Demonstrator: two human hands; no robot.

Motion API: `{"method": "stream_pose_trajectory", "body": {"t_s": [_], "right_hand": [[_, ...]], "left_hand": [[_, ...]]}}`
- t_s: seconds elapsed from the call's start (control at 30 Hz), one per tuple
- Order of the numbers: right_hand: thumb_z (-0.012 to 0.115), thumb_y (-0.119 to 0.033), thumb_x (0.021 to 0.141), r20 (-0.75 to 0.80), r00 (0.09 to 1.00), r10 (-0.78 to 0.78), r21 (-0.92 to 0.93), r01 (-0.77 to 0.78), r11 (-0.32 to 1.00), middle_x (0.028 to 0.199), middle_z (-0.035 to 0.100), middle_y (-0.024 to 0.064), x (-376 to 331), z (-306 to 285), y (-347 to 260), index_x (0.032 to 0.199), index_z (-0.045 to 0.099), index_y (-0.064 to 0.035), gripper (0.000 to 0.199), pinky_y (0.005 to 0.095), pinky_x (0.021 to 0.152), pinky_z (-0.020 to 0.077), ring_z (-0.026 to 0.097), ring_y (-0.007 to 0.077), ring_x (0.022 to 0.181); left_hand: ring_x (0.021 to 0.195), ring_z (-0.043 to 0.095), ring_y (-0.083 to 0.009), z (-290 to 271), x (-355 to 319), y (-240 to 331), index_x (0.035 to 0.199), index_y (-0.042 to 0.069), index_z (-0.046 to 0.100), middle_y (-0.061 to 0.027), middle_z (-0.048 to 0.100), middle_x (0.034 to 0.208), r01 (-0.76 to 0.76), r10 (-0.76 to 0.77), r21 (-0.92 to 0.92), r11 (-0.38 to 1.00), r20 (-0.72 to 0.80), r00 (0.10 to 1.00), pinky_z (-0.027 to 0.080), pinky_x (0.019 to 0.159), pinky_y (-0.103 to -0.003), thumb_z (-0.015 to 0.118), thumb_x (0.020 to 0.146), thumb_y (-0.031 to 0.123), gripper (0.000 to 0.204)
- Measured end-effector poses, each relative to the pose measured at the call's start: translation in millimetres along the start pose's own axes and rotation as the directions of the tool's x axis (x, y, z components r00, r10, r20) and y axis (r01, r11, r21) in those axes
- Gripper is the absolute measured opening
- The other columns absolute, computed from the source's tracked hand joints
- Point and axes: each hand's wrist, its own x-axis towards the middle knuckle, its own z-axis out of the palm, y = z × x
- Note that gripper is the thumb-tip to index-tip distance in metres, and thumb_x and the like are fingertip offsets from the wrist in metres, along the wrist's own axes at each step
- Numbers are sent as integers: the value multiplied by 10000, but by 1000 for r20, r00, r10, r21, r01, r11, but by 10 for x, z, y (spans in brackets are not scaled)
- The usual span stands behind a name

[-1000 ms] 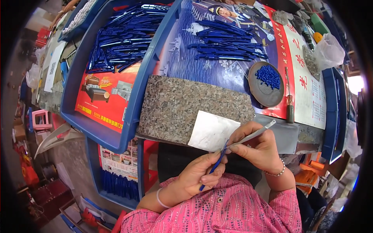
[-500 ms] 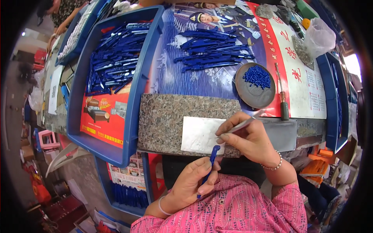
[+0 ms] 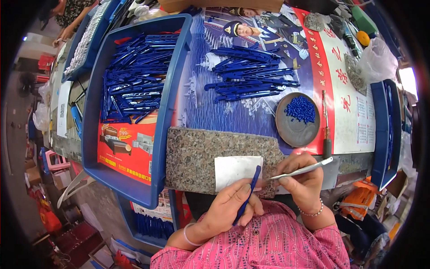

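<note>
My left hand (image 3: 230,201) is closed around a slim dark-blue plastic strip (image 3: 257,174), held tilted with its upper end above the fingers. In a pinch between thumb and fingers, my right hand (image 3: 302,181) has pale metal tweezers (image 3: 313,167). Their tips point left toward the strip, close beside it; blur hides whether they touch or grip anything. Behind the hands, a white card (image 3: 230,172) lies on a speckled granite slab (image 3: 192,157). Small blue beads (image 3: 300,109) fill part of a round grey dish (image 3: 291,136) beyond my right hand.
A pile of blue strips (image 3: 251,74) lies on the poster-covered table. To the left stands a blue tray (image 3: 172,98) with many more strips. A screwdriver (image 3: 327,145) lies right of the dish. Another blue tray (image 3: 381,134) is at far right. A person's arm (image 3: 67,33) shows far left.
The view has shifted, so the table sits lower. My right hand has moved slightly right, and the tweezers now show their broad side. The strip in my left hand has turned, its hooked end no longer showing.
</note>
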Motion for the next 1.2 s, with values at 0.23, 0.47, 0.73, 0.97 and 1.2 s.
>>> {"method": "stream_pose_trajectory", "body": {"t_s": [0.23,0.47,0.73,0.97,1.2], "right_hand": [[667,25,751,6,992,-124,-136,123,983,825,604,153,82,35,0,841,506,-5,187,276,639,468,580,174,728],[659,-2,769,82,986,-143,-272,160,949,829,578,150,87,-15,97,837,499,0,174,291,669,469,567,181,762],[652,7,769,32,999,-5,-192,11,981,845,597,157,-13,-28,204,845,515,8,157,297,681,490,587,186,760],[668,14,750,97,988,-124,-320,149,936,820,615,144,31,-58,256,824,537,-3,151,281,649,474,590,180,749],[680,30,729,93,995,-33,-343,63,937,804,621,122,63,-21,240,808,548,0,157,290,650,474,594,180,747]], "left_hand": [[458,469,-78,-21,96,90,1198,-4,322,-150,596,784,-239,245,398,886,37,969,378,432,-206,417,929,59,292],[599,578,-306,-59,92,191,1073,-27,451,-172,586,804,-231,493,955,187,112,863,463,545,-374,500,832,2,248],[628,576,-306,5,84,207,940,13,541,-127,542,752,-108,477,977,-184,185,860,459,536,-370,583,774,11,171],[593,567,-288,24,99,191,914,19,550,-115,534,736,-84,476,961,-264,206,855,449,509,-366,601,769,30,154],[595,567,-294,18,103,207,900,16,551,-119,528,719,-78,465,968,-239,185,866,449,512,-368,605,766,27,145]]}}
